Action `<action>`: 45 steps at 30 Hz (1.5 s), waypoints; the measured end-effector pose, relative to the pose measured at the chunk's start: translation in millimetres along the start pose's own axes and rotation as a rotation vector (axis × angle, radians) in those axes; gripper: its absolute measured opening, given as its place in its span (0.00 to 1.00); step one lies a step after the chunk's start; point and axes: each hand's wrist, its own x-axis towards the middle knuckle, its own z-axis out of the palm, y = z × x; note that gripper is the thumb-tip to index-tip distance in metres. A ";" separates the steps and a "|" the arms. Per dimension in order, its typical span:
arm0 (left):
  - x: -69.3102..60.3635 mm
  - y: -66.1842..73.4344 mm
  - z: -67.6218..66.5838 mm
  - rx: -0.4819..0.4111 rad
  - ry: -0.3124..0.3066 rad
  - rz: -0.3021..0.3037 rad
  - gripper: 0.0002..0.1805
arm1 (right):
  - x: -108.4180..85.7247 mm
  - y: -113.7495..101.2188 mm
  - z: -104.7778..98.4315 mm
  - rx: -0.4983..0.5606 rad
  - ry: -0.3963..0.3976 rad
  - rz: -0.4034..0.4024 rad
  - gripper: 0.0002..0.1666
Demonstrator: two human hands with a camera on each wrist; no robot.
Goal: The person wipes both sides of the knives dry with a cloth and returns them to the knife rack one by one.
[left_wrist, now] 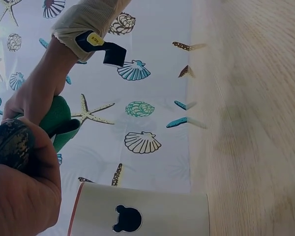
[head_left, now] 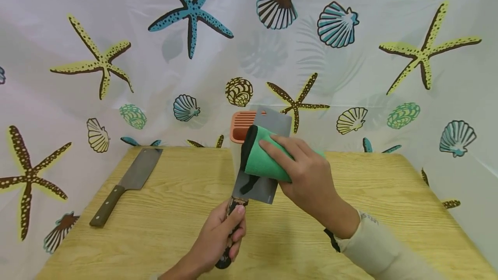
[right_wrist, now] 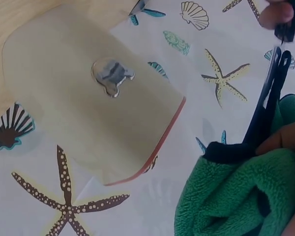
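My left hand grips the worn black handle of a cleaver, its wide grey blade pointing up and away. A green cloth with a black edge lies folded over the middle of that blade. My right hand holds the cloth there, pinching it about the blade. In the right wrist view, the cloth appears bunched and fluffy beside the blade's dark, narrow profile. The left wrist view has the handle's end inside my curled left fingers.
Behind the blade stands a cream knife holder with a slotted orange top, partly hidden. A second cleaver lies on the wooden table at the left. A curtain printed with starfish and shells surrounds the table's back and sides.
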 end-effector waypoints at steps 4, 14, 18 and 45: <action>2.0 1.9 -1.0 0.017 0.013 0.028 0.19 | -3.8 -8.5 1.9 0.013 0.007 -0.026 0.44; 7.1 7.5 -3.0 0.021 0.036 0.061 0.17 | -16.0 -31.0 3.4 0.029 0.020 -0.081 0.48; 8.6 9.7 -3.6 0.053 0.043 0.060 0.15 | -20.8 -34.1 4.1 0.049 -0.005 -0.078 0.51; 3.5 -2.4 6.6 0.063 0.011 -0.021 0.17 | 17.5 35.9 9.3 -0.041 -0.001 0.106 0.46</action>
